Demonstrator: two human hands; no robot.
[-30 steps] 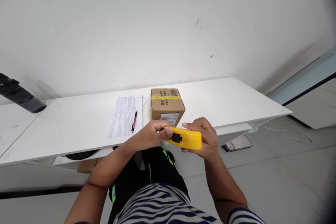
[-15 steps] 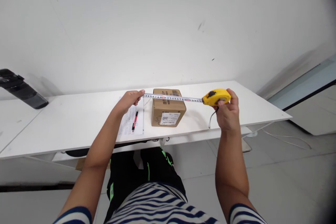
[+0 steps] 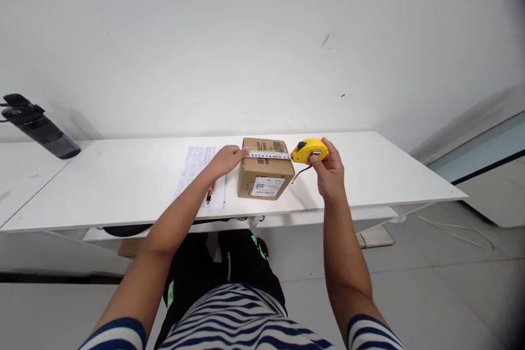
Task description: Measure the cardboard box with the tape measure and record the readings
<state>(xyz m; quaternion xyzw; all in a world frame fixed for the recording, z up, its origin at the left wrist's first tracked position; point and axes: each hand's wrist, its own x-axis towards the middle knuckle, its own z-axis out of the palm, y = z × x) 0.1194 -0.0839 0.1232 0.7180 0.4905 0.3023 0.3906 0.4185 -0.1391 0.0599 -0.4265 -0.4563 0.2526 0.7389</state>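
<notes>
A brown cardboard box (image 3: pixel 248 180) with a white label on its front stands on the white table. Across its top runs the numbered blade of a yellow tape measure (image 3: pixel 308 151). My left hand (image 3: pixel 228 161) pinches the blade's free end at the box's left top edge. On the right, my right hand (image 3: pixel 330 170) is closed round the tape measure's case, just off the box's right edge. A dark wrist strap hangs from the case. Whether the blade touches the cardboard along its whole length I cannot tell.
Printed paper sheets (image 3: pixel 197 164) lie left of the box, with a red and black pen (image 3: pixel 210 192) on them, partly behind my left forearm. A dark bottle (image 3: pixel 45 128) stands at the table's far left. The white wall (image 3: pixel 229 54) rises behind the table (image 3: pixel 123 186).
Both hands have come closer together, the left moving right to the box's edge and the right moving left. Less blade shows between them, and the tape now sits at the box top.
</notes>
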